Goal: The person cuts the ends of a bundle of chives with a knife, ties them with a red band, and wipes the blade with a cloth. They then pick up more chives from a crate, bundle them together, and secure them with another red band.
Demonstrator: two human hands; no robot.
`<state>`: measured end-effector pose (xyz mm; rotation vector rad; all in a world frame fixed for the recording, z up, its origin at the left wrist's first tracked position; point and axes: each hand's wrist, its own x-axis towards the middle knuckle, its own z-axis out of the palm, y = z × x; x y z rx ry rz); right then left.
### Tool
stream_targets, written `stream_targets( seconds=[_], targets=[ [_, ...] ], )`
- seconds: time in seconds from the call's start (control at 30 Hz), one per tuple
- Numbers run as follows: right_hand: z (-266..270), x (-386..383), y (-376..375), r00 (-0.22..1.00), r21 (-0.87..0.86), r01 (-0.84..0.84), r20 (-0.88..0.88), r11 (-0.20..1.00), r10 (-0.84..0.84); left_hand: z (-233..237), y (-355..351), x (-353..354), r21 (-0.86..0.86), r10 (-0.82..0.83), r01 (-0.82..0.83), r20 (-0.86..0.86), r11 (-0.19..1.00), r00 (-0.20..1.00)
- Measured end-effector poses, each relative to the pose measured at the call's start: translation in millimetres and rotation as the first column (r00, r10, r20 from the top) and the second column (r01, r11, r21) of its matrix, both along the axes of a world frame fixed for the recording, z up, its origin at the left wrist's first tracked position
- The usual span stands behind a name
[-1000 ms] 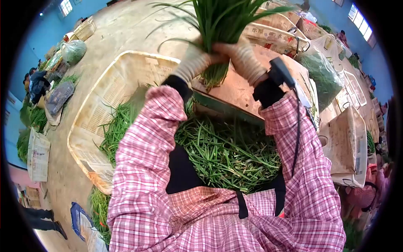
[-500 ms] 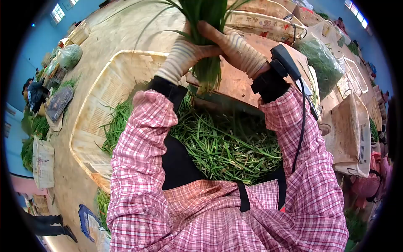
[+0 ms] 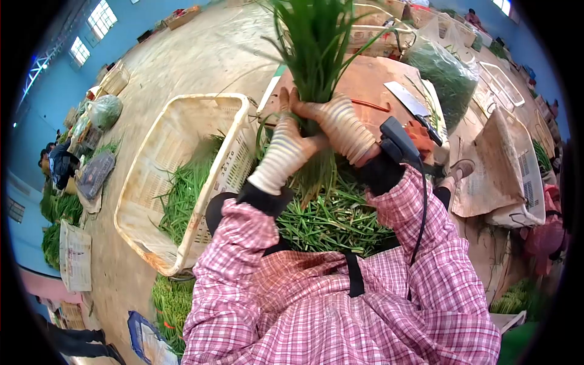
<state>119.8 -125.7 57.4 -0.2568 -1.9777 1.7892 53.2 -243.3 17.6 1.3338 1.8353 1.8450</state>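
Observation:
Upright before me stands a bunch of chives (image 3: 313, 52), long flat green leaves fanning out at the top and the paler stem ends hanging below, slightly blurred. My left hand (image 3: 285, 141) is closed around its left side and my right hand (image 3: 337, 121) around its right, near mid-length. Both wear striped knit coverings. Beneath the hands, a pile of loose cut green leaves (image 3: 334, 222) lies close to my lap. Left of my arm a cream plastic crate (image 3: 143, 182) holds more green leaves (image 3: 188, 198).
A brown board (image 3: 377, 79) ahead carries a knife-like blade (image 3: 406, 97), a red rod (image 3: 368, 105) and an orange glove (image 3: 420, 140). To the right are a bagged heap of greens (image 3: 441, 76) and a crate with brown lining (image 3: 490, 167). People (image 3: 58, 161) sit far left.
Both hands have come down and nearer to me with the bunch. My view has shifted, so the left crate's near wall and the board's blade and rod now show.

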Motion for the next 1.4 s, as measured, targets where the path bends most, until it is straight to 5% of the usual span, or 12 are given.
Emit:
stream_targets(
  seconds=[0.07,0.13,0.17,0.23,0.37,0.47,0.6,0.67,0.8,1.03,1.27,1.4],
  targets=[
    [-10,9,16,0.994,-0.132,-0.020,-0.110,0.991,0.005,14,-32,0,0.003,0.117,-0.120,-0.254,0.993,0.960],
    [-7,21,19,0.982,-0.361,-0.022,-0.181,0.932,-0.047,24,-72,8,-0.146,0.204,-0.194,0.056,0.970,0.977],
    [-21,23,31,0.913,0.243,0.257,-0.378,0.936,-0.152,27,-82,22,-0.167,0.133,-0.092,0.252,0.982,0.959],
    [-22,34,33,0.892,0.356,0.320,-0.426,0.878,-0.152,33,-93,55,-0.219,-0.034,0.194,0.576,0.956,0.817],
    [-15,62,-21,0.891,0.040,-0.049,-0.450,0.998,0.062,-14,-48,66,0.437,-0.409,0.438,0.898,0.786,-0.162],
    [-50,51,-7,0.878,0.454,-0.039,-0.409,0.890,0.247,-9,-40,72,0.610,-0.626,0.302,0.778,0.732,-0.052],
    [-130,-4,90,0.983,0.983,0.182,-0.182,0.037,0.000,2,-26,61,0.541,-0.547,0.115,0.775,0.833,0.316],
    [-59,49,46,0.952,0.939,0.285,-0.301,-0.195,-0.057,28,-27,53,0.428,-0.411,0.018,0.854,0.903,0.319],
    [-13,71,12,0.939,0.938,0.342,-0.344,-0.063,-0.027,77,-33,29,0.277,-0.282,0.075,0.861,0.958,0.424],
    [-59,125,28,0.952,0.451,0.209,-0.296,0.867,-0.075,194,-103,-6,-0.646,-0.062,0.127,0.122,0.753,0.991],
    [-143,201,48,0.974,-0.166,0.227,0.068,0.960,-0.218,110,-130,28,-0.854,0.063,0.287,0.347,0.435,0.936],
    [-138,226,45,0.966,-0.331,0.257,0.066,0.908,-0.249,69,-130,33,-0.910,-0.150,0.099,0.041,0.403,0.988]
  ],
)
